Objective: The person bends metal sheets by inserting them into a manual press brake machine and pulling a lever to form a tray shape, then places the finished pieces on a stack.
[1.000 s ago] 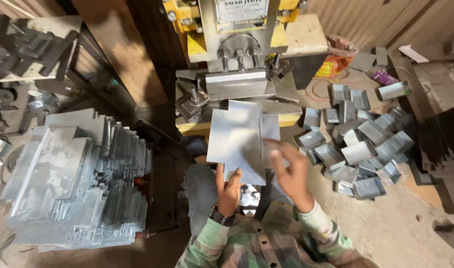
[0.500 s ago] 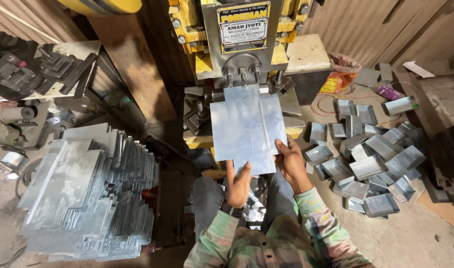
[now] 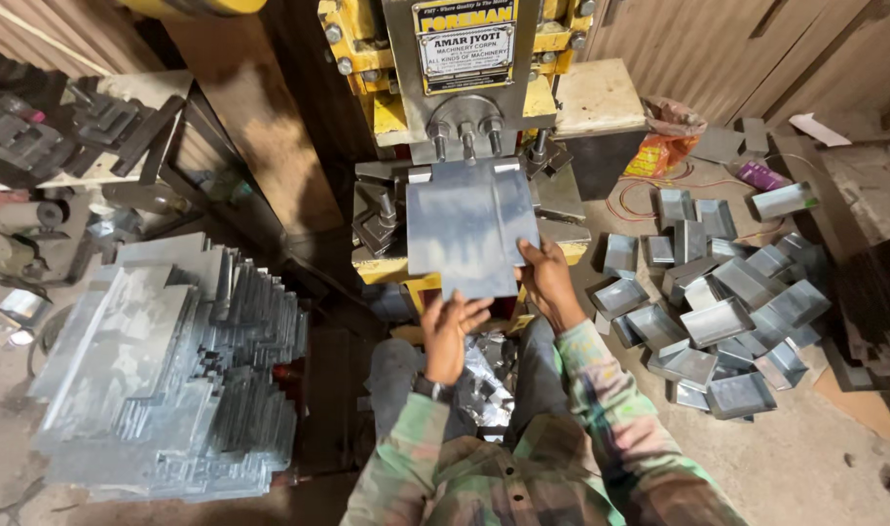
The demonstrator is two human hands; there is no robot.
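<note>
Nearest us, plaid sleeves (image 3: 562,458) and a lap with shiny metal scraps (image 3: 489,375) between the knees. We see the left hand (image 3: 450,326) gripping the near edge of a flat metal sheet (image 3: 469,229), thumb on top. Right hand (image 3: 547,282) clamped on the sheet's near right corner, just beside the left but not touching it. Both closed on the same sheet. Sheet lies roughly level, far edge pushed under the head of the yellow press (image 3: 464,88), resting on the press bed. To our left, a big stack of flat sheets (image 3: 163,370) on the floor. To our right, a heap of small metal trays (image 3: 723,312), well apart from the hands. Farther right, an orange bag (image 3: 664,146). Far left, dark metal parts (image 3: 46,127) on a bench.
</note>
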